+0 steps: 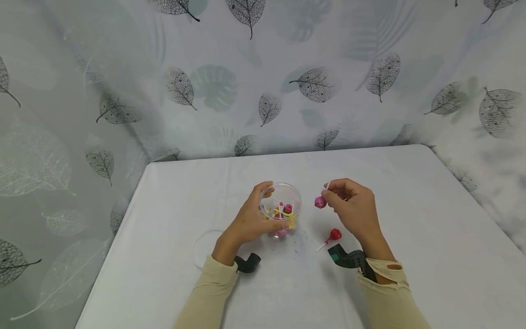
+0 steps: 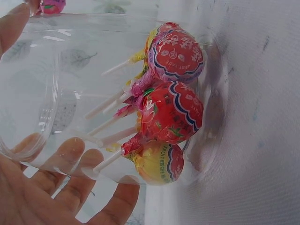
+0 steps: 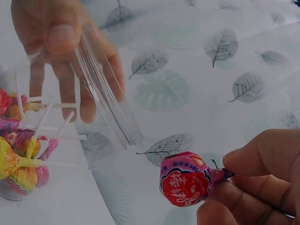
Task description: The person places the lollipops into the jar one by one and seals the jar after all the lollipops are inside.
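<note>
My left hand (image 1: 251, 217) grips a clear plastic jar (image 1: 263, 208) around its side, thumb near and fingers at the far side. Inside the jar, wrapped lollipops (image 2: 171, 112) in red, yellow and pink lie with their white sticks pointing toward the mouth. To the right of the jar, my right hand (image 1: 355, 205) pinches a pink and red lollipop (image 3: 185, 180) by its stick, candy end down in the head view and apart from the jar. A red lollipop (image 1: 335, 234) lies on the table below that hand, its stick toward the lower left.
A clear round lid (image 1: 196, 246) lies on the white table (image 1: 164, 283), left of the left wrist. Black wrist devices (image 1: 347, 259) sit on both arms. A leaf-patterned curtain (image 1: 246, 82) hangs behind the table and at both sides.
</note>
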Demonstrator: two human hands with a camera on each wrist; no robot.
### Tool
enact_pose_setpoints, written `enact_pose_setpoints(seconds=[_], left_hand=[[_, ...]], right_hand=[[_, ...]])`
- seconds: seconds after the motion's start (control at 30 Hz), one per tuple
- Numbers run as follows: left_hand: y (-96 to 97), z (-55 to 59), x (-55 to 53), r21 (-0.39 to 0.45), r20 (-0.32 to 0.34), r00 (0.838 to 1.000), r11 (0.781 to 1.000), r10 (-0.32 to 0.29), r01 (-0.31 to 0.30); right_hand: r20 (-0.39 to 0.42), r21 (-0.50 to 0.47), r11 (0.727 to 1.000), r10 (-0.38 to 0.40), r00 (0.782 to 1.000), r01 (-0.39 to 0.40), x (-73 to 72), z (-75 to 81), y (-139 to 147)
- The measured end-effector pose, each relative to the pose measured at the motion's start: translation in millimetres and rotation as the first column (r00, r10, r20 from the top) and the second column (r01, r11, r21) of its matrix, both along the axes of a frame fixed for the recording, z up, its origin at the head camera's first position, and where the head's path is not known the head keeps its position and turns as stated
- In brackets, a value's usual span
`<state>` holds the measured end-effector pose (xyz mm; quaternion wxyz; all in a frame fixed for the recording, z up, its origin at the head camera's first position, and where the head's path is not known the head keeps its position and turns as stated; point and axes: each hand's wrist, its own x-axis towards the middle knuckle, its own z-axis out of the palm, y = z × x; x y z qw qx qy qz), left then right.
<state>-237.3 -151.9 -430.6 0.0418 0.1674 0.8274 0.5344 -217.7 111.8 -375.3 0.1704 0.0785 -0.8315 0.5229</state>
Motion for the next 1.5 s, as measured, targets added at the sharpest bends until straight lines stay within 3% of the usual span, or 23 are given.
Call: enact_pose_setpoints(seconds=[0.47,1.0,1.27,1.5], left_hand=[[1.9,-2.7,0.9,-0.002,0.022,1.0,1.0,0.001,-0.001],[0.0,-0.3,-2.2,0.007,-0.013,1.0,1.0,-0.01,0.01],[0.8,-0.2,-1.0,0.007,0.019,1.0,1.0,-0.009,0.008],[-0.1,0.2,-1.0,0.01,0.005,1.0,1.0,-0.001,0.001]], right_hand=[[0.001,-0.029,1.0,0.009,1.0,-0.009,4.1,0.1,1.4],[-0.028,-0.025,1.0,0.018,0.999,-0.019,2.3,3.4,-2.7],[-0.033,-0.026,1.0,0.004,0.999,-0.005,5.7,4.6,-4.1],[-0.04,-0.078,0.997,0.015,0.999,-0.018,6.6,7.9,-6.8]])
